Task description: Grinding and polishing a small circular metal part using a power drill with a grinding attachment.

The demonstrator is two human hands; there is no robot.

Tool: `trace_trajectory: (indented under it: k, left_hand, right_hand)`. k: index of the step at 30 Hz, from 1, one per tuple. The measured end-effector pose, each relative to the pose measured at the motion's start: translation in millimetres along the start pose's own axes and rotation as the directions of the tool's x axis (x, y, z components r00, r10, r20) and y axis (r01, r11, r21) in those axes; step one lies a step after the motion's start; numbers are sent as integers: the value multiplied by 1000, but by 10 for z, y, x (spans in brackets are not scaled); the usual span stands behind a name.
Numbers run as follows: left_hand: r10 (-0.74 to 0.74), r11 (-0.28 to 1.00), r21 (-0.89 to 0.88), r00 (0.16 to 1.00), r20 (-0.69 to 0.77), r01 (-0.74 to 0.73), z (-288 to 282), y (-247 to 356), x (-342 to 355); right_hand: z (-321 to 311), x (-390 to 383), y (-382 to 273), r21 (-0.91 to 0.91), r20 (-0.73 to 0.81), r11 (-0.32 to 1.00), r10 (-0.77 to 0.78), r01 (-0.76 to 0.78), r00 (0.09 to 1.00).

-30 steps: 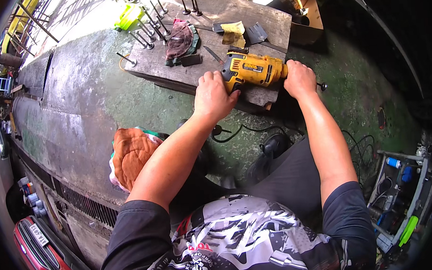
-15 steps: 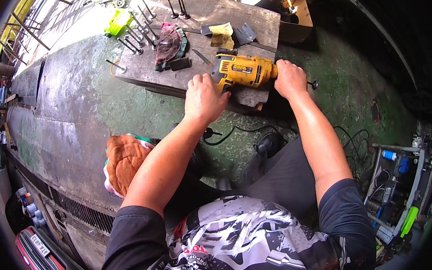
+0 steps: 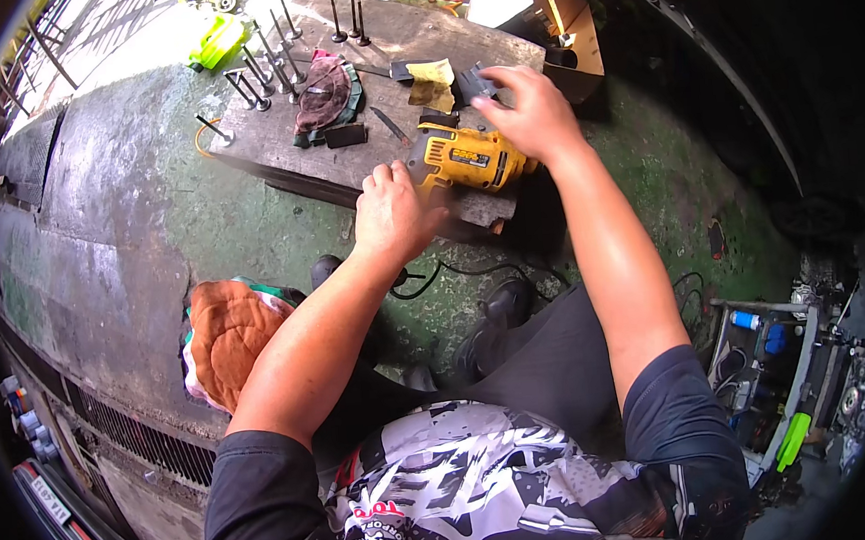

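Note:
My left hand grips the handle of a yellow power drill at the front of a wooden block. My right hand is above the drill, fingers apart at a dark grey abrasive sheet; whether they touch it I cannot tell. Beside that lies a crumpled yellow paper. A thin blade, a dark rectangular piece and a stained maroon rag lie left of the drill. Several engine valves stand upright along the block's left and back.
A cardboard box is beyond the block. An orange cloth is beside my left forearm. A black cable crosses the floor near my shoes. A metal rack of parts is at right, a floor grate at left.
My right hand has left the drill's front end and moved up and left to the grey sheet. My left hand stays on the drill. The whole view has shifted slightly.

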State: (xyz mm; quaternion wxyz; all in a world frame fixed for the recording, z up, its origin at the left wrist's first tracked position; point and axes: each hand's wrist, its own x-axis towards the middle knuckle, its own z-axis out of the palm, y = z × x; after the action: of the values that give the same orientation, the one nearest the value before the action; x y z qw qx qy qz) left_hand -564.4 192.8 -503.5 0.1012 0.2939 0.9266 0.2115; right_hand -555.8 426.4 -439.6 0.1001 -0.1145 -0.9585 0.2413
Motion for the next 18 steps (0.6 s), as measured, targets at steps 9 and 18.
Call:
trace_trajectory:
  k: [9,18]
  left_hand:
    - [27,998,-57,998,57,-24,-303,138,-169]
    - [47,998,-58,983,180,-37,-473,24,-208]
  right_hand:
    - [842,729,-429,-466,137,883,14,52,990]
    - [758,1120,-226,-451,-29,892,10,-22,1000]
